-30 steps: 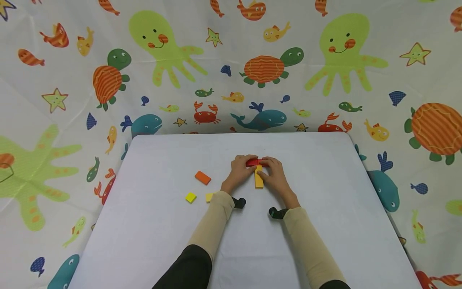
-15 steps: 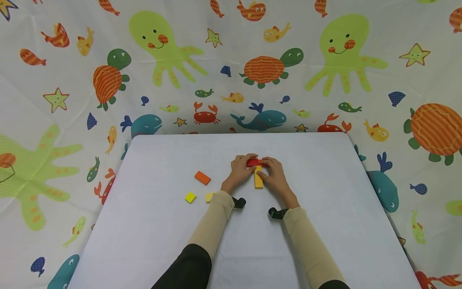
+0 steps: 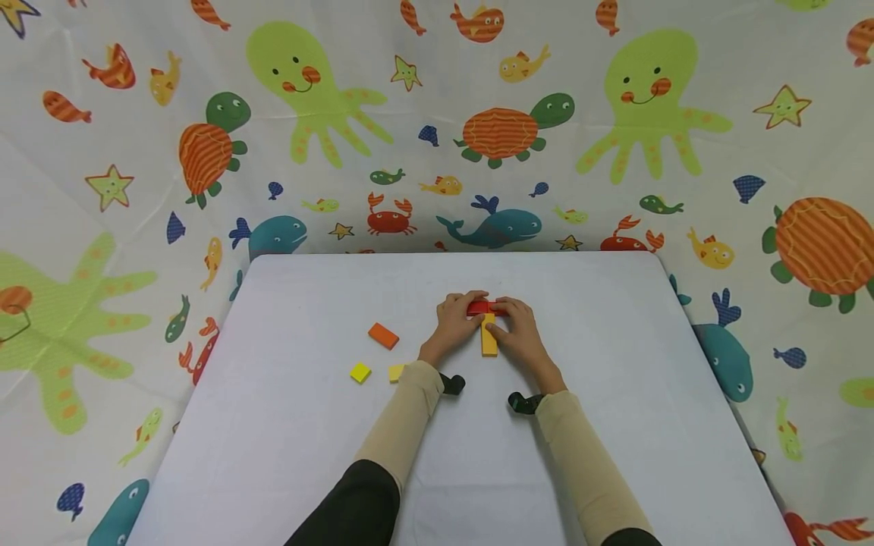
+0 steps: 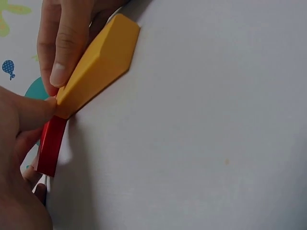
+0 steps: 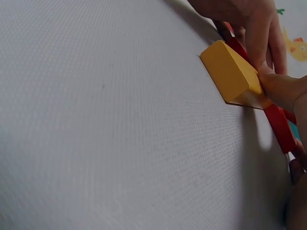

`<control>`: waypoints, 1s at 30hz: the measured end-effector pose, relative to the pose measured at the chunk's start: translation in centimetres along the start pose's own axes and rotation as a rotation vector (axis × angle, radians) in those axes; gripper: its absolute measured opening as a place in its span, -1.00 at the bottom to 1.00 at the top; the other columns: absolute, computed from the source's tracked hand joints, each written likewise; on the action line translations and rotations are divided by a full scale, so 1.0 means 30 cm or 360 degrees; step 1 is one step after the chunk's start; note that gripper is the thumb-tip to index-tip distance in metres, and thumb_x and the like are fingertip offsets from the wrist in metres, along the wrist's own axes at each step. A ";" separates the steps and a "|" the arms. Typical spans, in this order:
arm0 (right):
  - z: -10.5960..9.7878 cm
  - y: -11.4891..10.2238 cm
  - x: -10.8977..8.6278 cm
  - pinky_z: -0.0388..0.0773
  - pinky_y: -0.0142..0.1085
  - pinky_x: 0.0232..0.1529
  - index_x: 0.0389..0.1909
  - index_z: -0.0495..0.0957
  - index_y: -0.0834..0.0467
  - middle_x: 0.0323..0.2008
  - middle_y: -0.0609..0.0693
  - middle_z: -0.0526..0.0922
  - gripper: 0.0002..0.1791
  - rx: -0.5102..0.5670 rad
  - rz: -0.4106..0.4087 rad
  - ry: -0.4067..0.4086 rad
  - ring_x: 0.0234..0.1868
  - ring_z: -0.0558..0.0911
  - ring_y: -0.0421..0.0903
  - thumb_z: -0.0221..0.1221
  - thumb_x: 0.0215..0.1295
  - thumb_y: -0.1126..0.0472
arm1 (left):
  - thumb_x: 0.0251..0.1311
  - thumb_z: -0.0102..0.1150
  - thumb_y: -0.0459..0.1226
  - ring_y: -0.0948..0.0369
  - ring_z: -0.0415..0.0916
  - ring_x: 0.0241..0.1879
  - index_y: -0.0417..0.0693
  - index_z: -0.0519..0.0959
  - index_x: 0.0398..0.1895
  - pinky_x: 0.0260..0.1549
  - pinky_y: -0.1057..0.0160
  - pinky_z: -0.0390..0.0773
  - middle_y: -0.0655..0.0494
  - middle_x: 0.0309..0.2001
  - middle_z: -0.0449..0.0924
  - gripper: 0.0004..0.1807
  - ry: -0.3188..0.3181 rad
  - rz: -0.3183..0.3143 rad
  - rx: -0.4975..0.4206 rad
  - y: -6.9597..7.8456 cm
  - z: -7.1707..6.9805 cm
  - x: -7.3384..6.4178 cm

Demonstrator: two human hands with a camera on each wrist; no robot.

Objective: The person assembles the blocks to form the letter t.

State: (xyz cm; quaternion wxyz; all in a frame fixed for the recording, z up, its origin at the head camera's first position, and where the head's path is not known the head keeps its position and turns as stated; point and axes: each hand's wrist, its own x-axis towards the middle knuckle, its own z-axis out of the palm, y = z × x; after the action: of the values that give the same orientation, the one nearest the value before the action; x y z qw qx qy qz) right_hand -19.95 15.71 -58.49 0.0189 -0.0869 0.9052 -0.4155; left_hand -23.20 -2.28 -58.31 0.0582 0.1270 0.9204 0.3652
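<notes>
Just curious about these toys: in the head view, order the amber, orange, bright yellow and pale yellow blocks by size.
1. Amber block, though partly covered
2. Orange block
3. Bright yellow block
Unsure: pale yellow block, partly hidden by the left sleeve.

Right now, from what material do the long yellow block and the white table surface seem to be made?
The long yellow block looks like painted wood: even colour, smooth low-gloss faces, softly rounded edges; no grain shows, so plastic is possible. The white table surface looks like woven cloth or textured vinyl: matte, with a fine regular pattern.
</notes>
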 end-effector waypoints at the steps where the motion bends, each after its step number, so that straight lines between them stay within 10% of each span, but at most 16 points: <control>1: 0.000 0.000 0.000 0.03 0.20 0.63 0.33 0.51 0.17 0.47 0.16 0.40 -0.47 0.0003 -0.0001 0.0000 0.59 0.17 0.22 0.34 0.40 0.11 | 0.46 0.23 -0.13 -0.03 0.32 0.37 0.25 0.46 0.46 0.43 -0.18 0.19 0.00 0.31 0.58 -0.48 0.0000 0.0002 0.0000 0.001 0.000 0.000; 30: 0.001 -0.002 -0.007 -0.01 0.19 0.64 0.31 0.53 0.16 0.47 0.15 0.41 -0.49 0.0031 -0.0005 0.0009 0.59 0.18 0.21 0.34 0.40 0.12 | 0.46 0.21 -0.17 -0.01 0.30 0.38 0.19 0.48 0.44 0.41 -0.19 0.17 0.09 0.36 0.56 -0.49 -0.0061 0.0007 0.0050 0.040 -0.068 -0.025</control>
State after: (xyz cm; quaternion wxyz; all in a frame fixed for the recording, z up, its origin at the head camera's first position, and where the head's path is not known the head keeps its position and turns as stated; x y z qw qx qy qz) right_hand -19.73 15.68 -58.47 0.0166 -0.0870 0.9010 -0.4247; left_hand -22.67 -2.99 -55.99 0.0730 0.1369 0.9244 0.3483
